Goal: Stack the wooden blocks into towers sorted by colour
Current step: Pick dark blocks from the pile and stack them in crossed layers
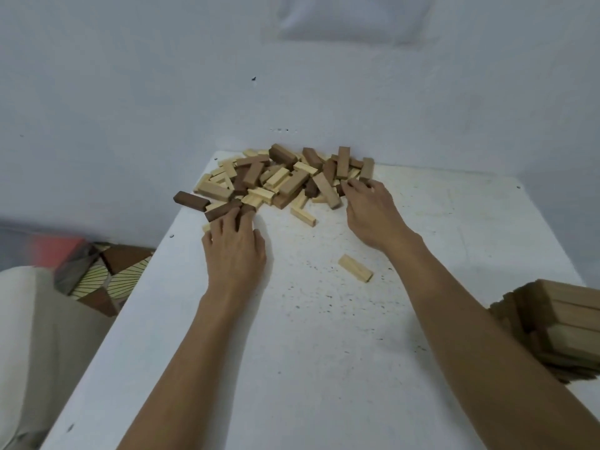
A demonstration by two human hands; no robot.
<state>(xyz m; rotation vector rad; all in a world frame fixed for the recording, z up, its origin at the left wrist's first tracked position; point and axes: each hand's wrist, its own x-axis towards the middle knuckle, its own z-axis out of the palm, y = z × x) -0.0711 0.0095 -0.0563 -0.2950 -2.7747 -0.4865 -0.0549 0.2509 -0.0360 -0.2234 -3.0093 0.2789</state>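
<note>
Blocks in a pile [279,180] of pale, tan and dark wood lie heaped at the far edge of the bench [292,352], against the wall [130,92]. My left hand [233,251] rests at the pile's near left side, close to the bench's left edge. Its fingers [231,219] lie fairly straight and slightly apart on top of a dark block [220,210], touching it rather than gripping it. Just beyond it, a second dark block [191,200] juts over the left edge. My right hand [373,216] reaches to the pile's right side, its fingers [355,186] curled down among the blocks there. Whether they grip one I cannot tell, as the tips are hidden. A lone pale block [355,268] lies flat on the bench between my forearms, well apart from the pile. At the right edge, close to me, stands a stack [558,323] of tan blocks, blurred and partly behind my right forearm.
</note>
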